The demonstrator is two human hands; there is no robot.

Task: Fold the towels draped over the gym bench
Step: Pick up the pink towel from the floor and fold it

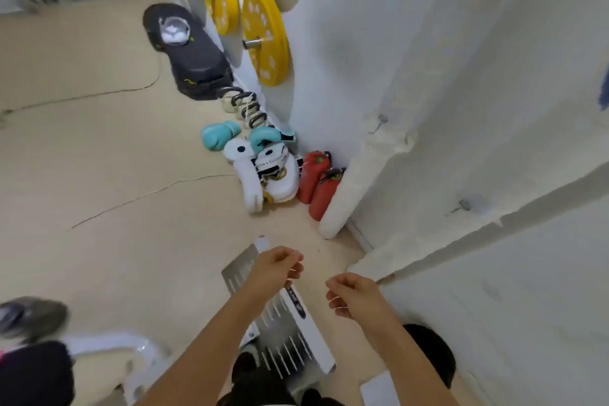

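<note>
Beige gym flooring point(99, 158) fills the room; no towel or worktop shows. Both grips, left hand point(280, 269) and right hand point(354, 293), hang loosely curled and hold nothing, so neither is nearer.

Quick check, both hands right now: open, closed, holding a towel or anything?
Left hand: fingers loosely curled, nothing visible in it, so open.
Right hand: fingers loosely curled, nothing visible in it, so open. No towel in either.
</note>
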